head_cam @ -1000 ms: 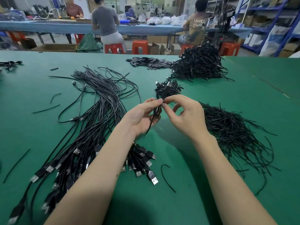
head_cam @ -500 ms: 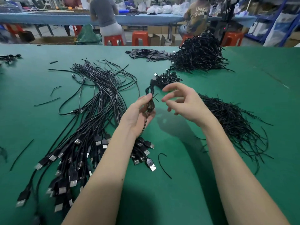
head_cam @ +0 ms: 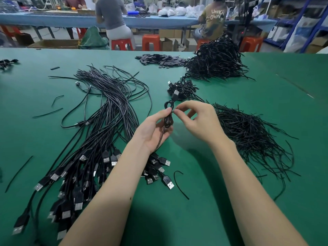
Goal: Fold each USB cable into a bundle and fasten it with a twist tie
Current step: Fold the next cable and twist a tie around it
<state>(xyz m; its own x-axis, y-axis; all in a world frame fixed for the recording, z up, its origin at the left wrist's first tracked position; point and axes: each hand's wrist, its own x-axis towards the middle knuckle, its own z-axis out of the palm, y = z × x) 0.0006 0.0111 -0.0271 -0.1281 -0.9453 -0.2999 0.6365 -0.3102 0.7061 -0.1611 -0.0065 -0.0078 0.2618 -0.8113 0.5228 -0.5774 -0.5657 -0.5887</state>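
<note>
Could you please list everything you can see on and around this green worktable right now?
Loose black USB cables: many, black with silver plugs, left of centre on the green table.
Folded black cable bundle: one, held in both hands.
Thin black twist ties: a heap, right side.
Tied cable bundles: small cluster centre, big pile far right.
Flat black pieces: a pile, far centre.
Orange plastic stools: several, behind the table.
Seated people: at the blue table behind.
Left hand: grips the bundle.
Right hand: pinches at the bundle's middle.
</note>
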